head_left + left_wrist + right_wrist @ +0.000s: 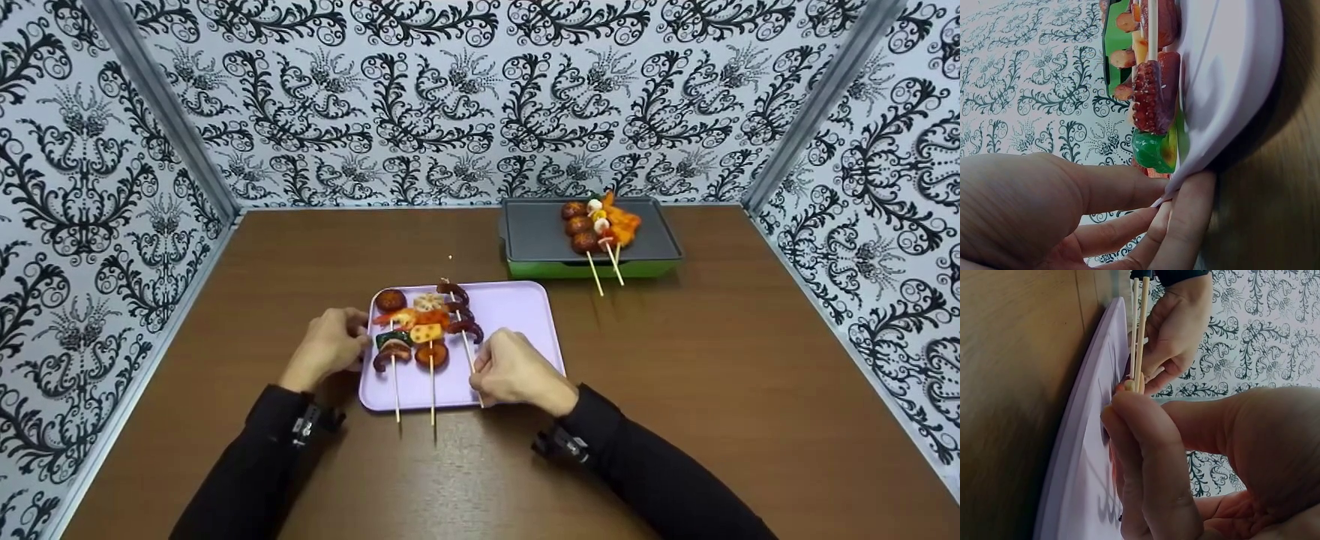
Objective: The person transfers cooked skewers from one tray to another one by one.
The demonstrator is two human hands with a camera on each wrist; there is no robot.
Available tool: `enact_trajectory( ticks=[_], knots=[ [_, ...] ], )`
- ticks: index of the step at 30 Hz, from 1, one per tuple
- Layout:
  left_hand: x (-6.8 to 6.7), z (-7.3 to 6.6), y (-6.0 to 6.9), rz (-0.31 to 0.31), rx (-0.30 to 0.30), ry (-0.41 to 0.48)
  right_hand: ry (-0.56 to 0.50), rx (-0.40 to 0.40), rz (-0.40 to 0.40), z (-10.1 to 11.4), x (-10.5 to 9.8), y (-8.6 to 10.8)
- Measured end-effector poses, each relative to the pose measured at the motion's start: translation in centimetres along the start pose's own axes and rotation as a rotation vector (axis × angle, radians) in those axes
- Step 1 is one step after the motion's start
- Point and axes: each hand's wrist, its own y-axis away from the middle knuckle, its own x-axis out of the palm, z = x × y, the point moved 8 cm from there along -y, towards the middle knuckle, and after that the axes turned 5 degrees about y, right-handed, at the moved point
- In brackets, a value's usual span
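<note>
A lilac tray holds three skewers side by side. My left hand pinches the tray's left rim; in the left wrist view the thumb and fingers of the left hand close on that rim. With thumb and fingertips, my right hand grips the stick of the rightmost skewer, which carries dark curled pieces. The left skewer and middle skewer lie beside it, sticks over the front rim. In the right wrist view, the fingers of the right hand hide most of the held stick.
Behind the tray, to the right, stands a green grill with a grey plate; several skewered foods lie on it, sticks over its front edge. A brown table lies beneath, with patterned walls at the back and sides.
</note>
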Motion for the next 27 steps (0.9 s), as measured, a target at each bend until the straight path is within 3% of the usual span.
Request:
enact_trajectory(
  ticks=[13,18,27],
  knots=[
    [-0.1,-0.2,0.1,-0.003,0.011,-0.015,-0.007,0.004,0.032,0.5,0.9,0.6],
    [-0.2,-0.3,0.2,-0.011,0.033,-0.03,-0.065,0.012,0.069,0.7,1.6,0.6],
    [0.0,-0.1,0.1,0.007,0.006,-0.02,-0.159,0.032,0.116,0.6,2.1,0.7]
  ],
)
